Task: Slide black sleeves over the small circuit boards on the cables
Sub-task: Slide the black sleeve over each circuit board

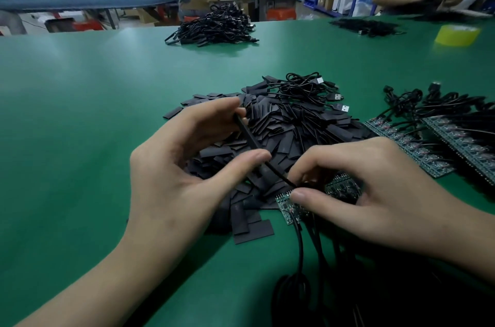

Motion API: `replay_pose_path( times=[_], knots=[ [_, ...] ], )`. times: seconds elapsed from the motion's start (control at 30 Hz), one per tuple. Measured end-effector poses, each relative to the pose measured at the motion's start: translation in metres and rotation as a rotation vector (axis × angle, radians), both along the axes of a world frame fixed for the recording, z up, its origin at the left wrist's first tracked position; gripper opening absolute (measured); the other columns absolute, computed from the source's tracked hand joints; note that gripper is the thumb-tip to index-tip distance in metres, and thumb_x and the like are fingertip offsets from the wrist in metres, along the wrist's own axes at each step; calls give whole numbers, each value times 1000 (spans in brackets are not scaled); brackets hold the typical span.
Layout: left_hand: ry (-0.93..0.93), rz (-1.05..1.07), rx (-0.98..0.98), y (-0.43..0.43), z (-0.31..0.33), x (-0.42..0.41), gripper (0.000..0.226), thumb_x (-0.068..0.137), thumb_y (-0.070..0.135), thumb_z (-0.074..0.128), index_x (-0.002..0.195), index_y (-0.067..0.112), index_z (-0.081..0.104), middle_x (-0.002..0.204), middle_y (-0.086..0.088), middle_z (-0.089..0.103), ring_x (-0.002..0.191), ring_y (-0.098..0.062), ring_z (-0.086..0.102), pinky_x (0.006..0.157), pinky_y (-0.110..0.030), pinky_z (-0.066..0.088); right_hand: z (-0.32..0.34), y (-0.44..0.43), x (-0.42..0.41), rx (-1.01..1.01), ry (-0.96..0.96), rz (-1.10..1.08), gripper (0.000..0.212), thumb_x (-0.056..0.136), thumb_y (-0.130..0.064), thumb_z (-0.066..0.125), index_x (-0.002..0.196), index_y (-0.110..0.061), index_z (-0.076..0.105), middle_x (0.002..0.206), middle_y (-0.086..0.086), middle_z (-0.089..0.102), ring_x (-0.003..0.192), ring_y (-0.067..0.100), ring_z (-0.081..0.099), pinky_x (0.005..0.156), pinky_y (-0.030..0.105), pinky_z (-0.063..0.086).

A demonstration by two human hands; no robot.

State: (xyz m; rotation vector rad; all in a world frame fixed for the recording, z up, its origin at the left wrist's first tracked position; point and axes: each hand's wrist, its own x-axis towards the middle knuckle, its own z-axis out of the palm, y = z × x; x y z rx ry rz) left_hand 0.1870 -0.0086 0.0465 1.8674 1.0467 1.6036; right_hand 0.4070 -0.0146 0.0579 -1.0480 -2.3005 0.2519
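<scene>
Cables (300, 246) trail off the near edge of the table (80, 117), black and limp, running up under the right hand (369, 192). That hand is closed on a small green board (288, 205) at the cable's end, thumb pressed on top and the other fingers curled over more boards behind; only the near corner of the pinched board shows.

Just left, the left hand (187, 166) grasps a sleeve (247, 136), held edge-on between thumb and forefinger so it reads as a thin dark strip slanting down towards the right hand. Its lower end sits close to the board; whether it has started over the board I cannot tell, since the fingers hide the meeting point.

My read: the sleeve is light, thin and floppy, flattened shut, so it should be taken by its long edges and squeezed to open the mouth. The board is stiff but small, with soldered wires that look easy to strain, so the hold belongs on the board's edges, not the wire.

Behind the hands lies the sleeve heap (281, 123), loose flat black pieces, with a few cables and USB plugs (337, 101) on its far side. To the right, rows of boards (417, 144) with wires attached wait unsleeved. Farther off sit a cable pile (217, 28), a second spread (367, 25) and a yellow tape roll (458, 34). Other people work at the far benches.
</scene>
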Motion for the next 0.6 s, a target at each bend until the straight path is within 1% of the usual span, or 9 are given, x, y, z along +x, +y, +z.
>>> replay_pose_path(
  times=[0.07,0.1,0.27,0.4,0.47,0.6],
  knots=[
    [-33,-8,-1,8,-5,-6,59,68,28,89,121,18,67,108,7,75,104,-7,71,95,-22,54,1,1,0,17,-9,-6,16,93,-45,60,94,-31,69,81,-19,68,76,3,67,67,34,54],
    [-52,-19,-12,11,-8,-9,57,68,28,86,121,19,67,108,7,76,103,-8,72,95,-22,54,2,1,0,24,-10,-12,16,93,-43,59,94,-31,69,82,-19,68,76,4,67,67,33,54],
    [-33,-46,-24,16,-9,-11,56,73,27,84,126,23,66,111,11,75,105,-8,71,95,-20,53,0,3,2,26,10,-30,14,94,-45,57,95,-35,67,84,-21,67,73,7,66,64,34,53],
    [-11,-15,-12,16,-8,-10,51,76,24,83,125,22,67,109,10,75,104,-7,71,93,-17,53,-1,3,2,39,4,-37,14,94,-44,58,96,-34,68,87,-21,68,79,2,66,68,28,52],
    [-16,-13,-38,15,-7,-9,49,77,20,85,123,20,68,108,9,75,103,-8,72,93,-17,53,-1,4,1,50,-8,-36,14,94,-42,59,96,-33,69,88,-21,68,82,0,65,71,25,50],
    [-53,2,-76,18,-8,-11,47,77,15,85,120,20,68,105,7,76,102,-9,72,89,-16,54,0,3,2,32,-16,-28,16,94,-42,60,100,-33,70,90,-22,66,84,-2,64,72,19,48]
  ],
)
